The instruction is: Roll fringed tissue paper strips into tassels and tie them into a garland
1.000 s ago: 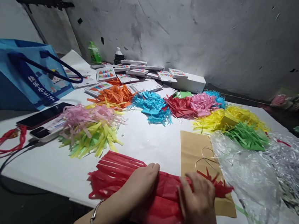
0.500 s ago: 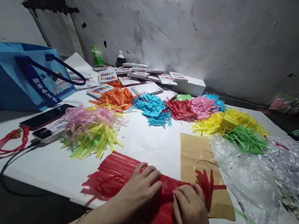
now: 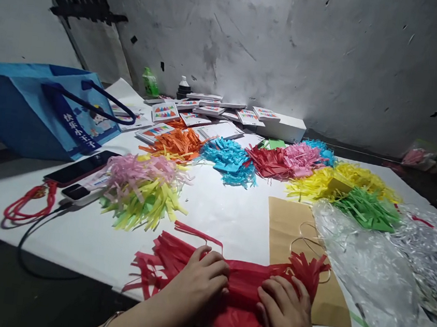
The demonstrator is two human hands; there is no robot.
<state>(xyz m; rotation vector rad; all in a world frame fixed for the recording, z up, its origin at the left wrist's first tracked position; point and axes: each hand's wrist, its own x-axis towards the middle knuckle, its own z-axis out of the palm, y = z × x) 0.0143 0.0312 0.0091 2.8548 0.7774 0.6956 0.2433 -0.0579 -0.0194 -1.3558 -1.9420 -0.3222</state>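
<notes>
Red fringed tissue paper (image 3: 245,281) lies at the table's front edge, with cut strips fanning out at its left and right ends. My left hand (image 3: 201,284) presses on its left half, fingers curled over the paper and thumb hidden beneath. On the right part, my right hand (image 3: 285,308) has its fingers bent over a folded edge of the same paper. A brown paper sheet (image 3: 285,233) lies partly under the right fringe, with a thin string (image 3: 304,238) looped on it. One loose red strip (image 3: 195,232) sticks out behind my left hand.
Fringed bundles stand across the table: pink and yellow (image 3: 145,189), orange (image 3: 179,144), blue (image 3: 226,159), red (image 3: 269,161), green (image 3: 372,208). Clear plastic (image 3: 371,268) lies right. A phone (image 3: 81,167), power bank (image 3: 83,188) and blue bag (image 3: 21,111) are left; boxes (image 3: 165,111) behind.
The red paper's middle has been gathered narrower and its left strips have shifted and spread. My hands have moved slightly apart along it. The view has turned a little left.
</notes>
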